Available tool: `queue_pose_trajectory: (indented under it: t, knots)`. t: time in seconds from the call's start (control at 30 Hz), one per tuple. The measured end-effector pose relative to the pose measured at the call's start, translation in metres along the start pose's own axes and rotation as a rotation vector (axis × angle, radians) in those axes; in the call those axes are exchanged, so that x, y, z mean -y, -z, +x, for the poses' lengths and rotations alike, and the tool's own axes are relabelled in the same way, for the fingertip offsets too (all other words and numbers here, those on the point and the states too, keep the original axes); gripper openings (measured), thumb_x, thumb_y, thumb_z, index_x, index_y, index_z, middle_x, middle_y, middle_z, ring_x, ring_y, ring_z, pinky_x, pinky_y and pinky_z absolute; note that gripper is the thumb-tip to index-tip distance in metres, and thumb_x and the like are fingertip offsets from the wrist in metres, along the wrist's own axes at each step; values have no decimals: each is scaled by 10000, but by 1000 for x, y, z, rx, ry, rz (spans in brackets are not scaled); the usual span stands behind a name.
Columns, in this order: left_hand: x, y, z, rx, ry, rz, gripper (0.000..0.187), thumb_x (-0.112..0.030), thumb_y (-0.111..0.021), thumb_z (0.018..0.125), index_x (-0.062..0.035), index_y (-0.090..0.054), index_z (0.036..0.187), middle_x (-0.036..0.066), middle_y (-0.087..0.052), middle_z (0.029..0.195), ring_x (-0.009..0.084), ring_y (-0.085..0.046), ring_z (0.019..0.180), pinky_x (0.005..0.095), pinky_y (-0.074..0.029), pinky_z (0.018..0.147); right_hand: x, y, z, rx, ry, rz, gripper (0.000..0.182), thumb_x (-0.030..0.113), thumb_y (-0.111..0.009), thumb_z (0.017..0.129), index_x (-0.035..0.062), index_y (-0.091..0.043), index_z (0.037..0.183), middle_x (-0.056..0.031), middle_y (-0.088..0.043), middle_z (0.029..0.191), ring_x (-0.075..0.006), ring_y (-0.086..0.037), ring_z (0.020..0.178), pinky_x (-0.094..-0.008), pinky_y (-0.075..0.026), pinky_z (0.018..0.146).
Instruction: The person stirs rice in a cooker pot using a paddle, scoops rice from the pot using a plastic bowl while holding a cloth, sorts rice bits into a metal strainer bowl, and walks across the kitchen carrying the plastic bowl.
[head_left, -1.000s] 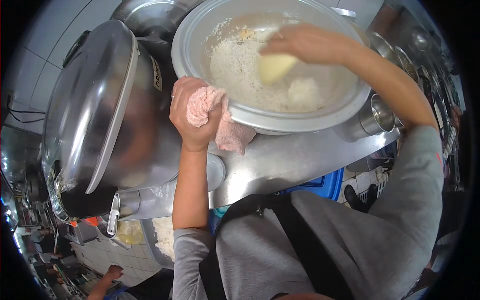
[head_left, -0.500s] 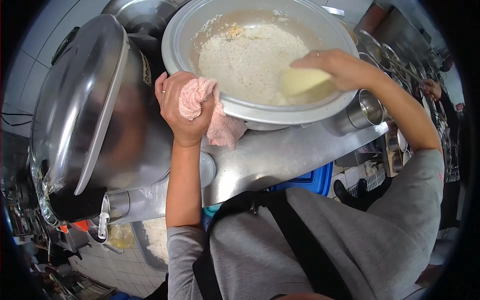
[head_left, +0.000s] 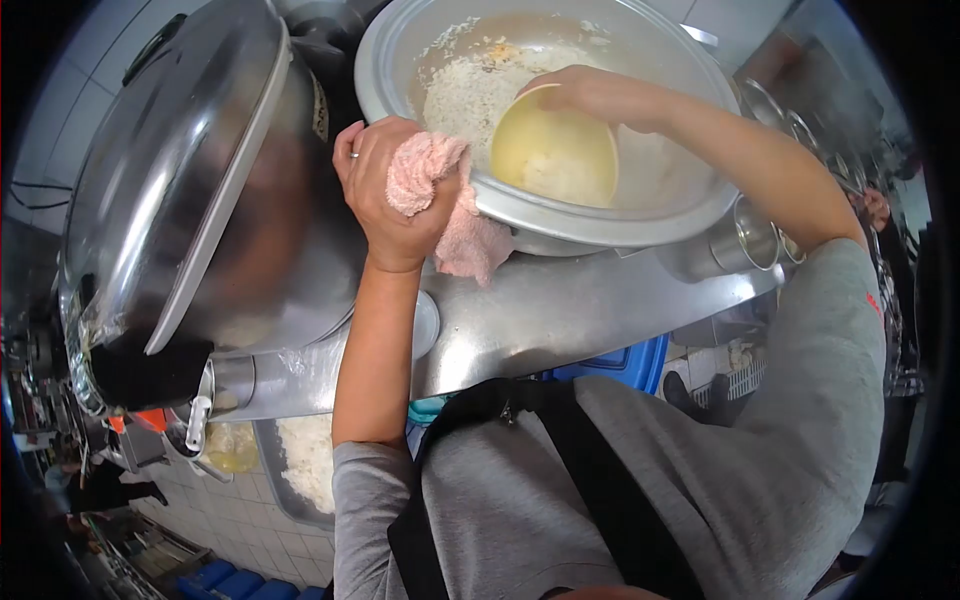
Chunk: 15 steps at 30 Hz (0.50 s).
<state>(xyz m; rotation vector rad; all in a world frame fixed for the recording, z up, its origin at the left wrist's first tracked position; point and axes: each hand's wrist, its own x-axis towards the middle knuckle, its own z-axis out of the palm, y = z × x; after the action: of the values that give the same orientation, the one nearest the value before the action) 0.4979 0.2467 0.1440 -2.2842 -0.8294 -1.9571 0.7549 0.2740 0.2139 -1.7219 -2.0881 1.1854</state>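
A large grey pot (head_left: 400, 25) holds cooked white rice (head_left: 455, 100), with grains stuck to its inner wall. Inside it, my right hand (head_left: 590, 97) grips a pale yellow bowl (head_left: 510, 150) by its upper rim. The bowl is tilted with its mouth towards me, and some rice shows in it. My left hand (head_left: 390, 205) is closed around a pink cloth (head_left: 425, 175) at the pot's near left rim. Part of the cloth hangs below the rim. The fingertips of my right hand are partly hidden.
A big pot with a shiny lid (head_left: 190, 140) stands close on the left. The steel counter (head_left: 510, 320) runs under both pots. Metal containers (head_left: 745, 235) stand at right. Below are a blue lid (head_left: 625, 365) and a tray of rice (head_left: 305, 455). Another person's hand (head_left: 875, 208) is far right.
My right hand has moved left across the pot and turned the bowl so its inside faces me. My left hand keeps its hold on the cloth; the view has shifted slightly.
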Motion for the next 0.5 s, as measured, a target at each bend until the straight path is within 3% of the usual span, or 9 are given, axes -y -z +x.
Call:
queue_pose_trajectory:
  t: [0.1, 0.23, 0.3, 0.4, 0.5]
  knots:
    - [2, 1, -2, 5, 4, 14, 317, -157, -721, 568, -38, -609, 839, 89, -624, 846, 256, -598, 832, 398, -347, 922, 15, 0, 9, 40, -102, 122, 452, 319, -448, 913, 35, -546, 1250, -120, -586, 1172, -207, -584, 1029, -348, -489, 838]
    - [1, 4, -1, 1, 42, 35, 306, -151, -719, 582, -36, -612, 845, 90, -632, 865, 262, -600, 838, 397, -352, 925, -12, 7, 16, 7, -71, 313, 437, 298, -481, 905, 8, -550, 1223, -134, -601, 1120, -193, -606, 971, -324, -499, 824]
    - [-5, 6, 1, 5, 41, 47, 298, -153, -719, 598, -32, -617, 851, 93, -636, 876, 268, -601, 844, 401, -361, 925, -31, 15, 13, -122, -61, 592, 375, 244, -535, 884, 4, -569, 1170, -108, -616, 1084, -187, -618, 929, -318, -510, 808]
    - [-23, 14, 1, 34, 335, -97, 318, -204, -724, 696, 7, -637, 917, 127, -652, 915, 306, -614, 869, 425, -446, 879, -41, 40, -5, -173, -66, 781, 312, 204, -581, 866, 8, -584, 1109, -84, -624, 1062, -178, -616, 922, -326, -512, 809]
    - [-64, 41, -14, -11, 285, -310, 339, -244, -731, 709, 5, -640, 921, 135, -655, 913, 311, -622, 862, 432, -476, 835, -32, 53, -47, -351, 61, 866, 284, 208, -584, 875, 17, -585, 1084, -71, -621, 1063, -174, -614, 912, -336, -511, 836]
